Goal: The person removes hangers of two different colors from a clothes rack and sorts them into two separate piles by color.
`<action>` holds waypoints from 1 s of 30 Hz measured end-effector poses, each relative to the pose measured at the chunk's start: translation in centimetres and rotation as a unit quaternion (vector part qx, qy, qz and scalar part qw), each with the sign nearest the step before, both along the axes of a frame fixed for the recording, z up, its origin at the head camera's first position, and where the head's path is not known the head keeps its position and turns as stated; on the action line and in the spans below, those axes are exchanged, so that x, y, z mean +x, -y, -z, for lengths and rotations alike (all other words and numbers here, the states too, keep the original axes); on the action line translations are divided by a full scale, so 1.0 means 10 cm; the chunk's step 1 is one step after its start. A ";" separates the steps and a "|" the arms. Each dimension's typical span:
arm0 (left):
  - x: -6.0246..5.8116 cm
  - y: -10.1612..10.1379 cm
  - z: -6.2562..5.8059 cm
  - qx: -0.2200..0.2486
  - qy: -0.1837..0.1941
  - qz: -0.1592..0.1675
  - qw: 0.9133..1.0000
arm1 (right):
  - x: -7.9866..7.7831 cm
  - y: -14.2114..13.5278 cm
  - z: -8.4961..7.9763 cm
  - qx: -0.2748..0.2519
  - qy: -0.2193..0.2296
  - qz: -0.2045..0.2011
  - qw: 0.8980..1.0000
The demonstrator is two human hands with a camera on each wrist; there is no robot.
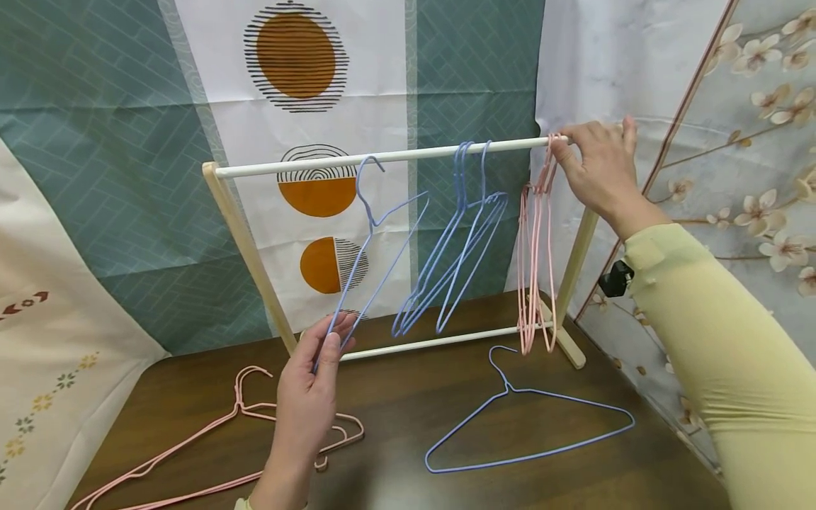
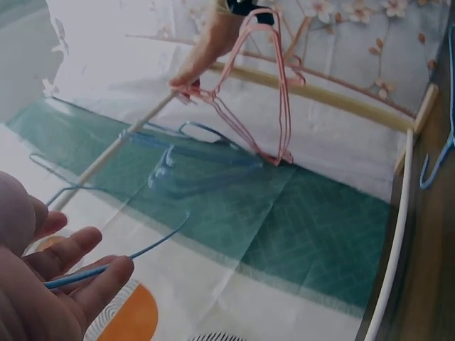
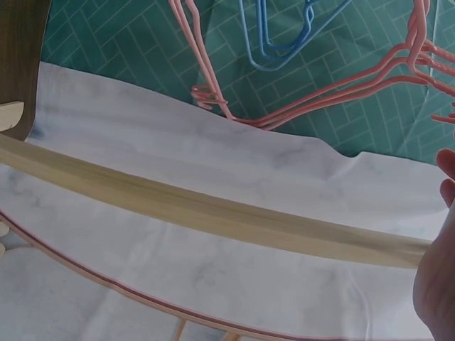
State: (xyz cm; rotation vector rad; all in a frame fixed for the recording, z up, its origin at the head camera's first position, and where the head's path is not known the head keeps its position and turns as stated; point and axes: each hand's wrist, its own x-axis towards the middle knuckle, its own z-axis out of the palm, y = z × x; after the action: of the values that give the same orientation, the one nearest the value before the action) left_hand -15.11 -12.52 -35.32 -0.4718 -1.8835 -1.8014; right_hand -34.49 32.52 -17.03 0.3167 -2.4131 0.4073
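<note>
1 blue wire hanger (image 1: 351, 276) near mid-frame is pinched low by the left hand (image 1: 310, 386), I'd guess leaving its hook (image 1: 358, 185) free at the white rail (image 1: 421, 153); upper right, the right hand (image 1: 599, 161) grips that rail's end, perhaps steadying it.

Head view looks forward and down over the table (image 1: 389, 425); both wrist views, turned sideways, sit nearer the rack (image 1: 408, 154); all share the hanging pink hangers (image 1: 540, 190).
</note>
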 end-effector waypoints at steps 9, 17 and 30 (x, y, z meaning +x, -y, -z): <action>0.14 0.27 0.08 0.003 0.013 -0.016 1.000 | -0.02 0.07 -0.03 0.006 0.009 0.002 1.000; 0.14 0.43 0.19 0.011 0.031 -0.003 0.999 | 0.00 0.05 -0.02 0.008 0.011 0.006 1.000; 0.09 0.50 0.31 0.002 0.084 0.014 0.996 | 0.00 0.00 -0.01 -0.001 0.005 0.003 1.000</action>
State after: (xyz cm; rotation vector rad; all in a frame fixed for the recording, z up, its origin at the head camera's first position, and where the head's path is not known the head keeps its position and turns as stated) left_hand -14.17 -17.55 -38.38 -0.3556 -1.9931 -1.9157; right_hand -34.48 32.51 -16.95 0.3061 -2.4224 0.4088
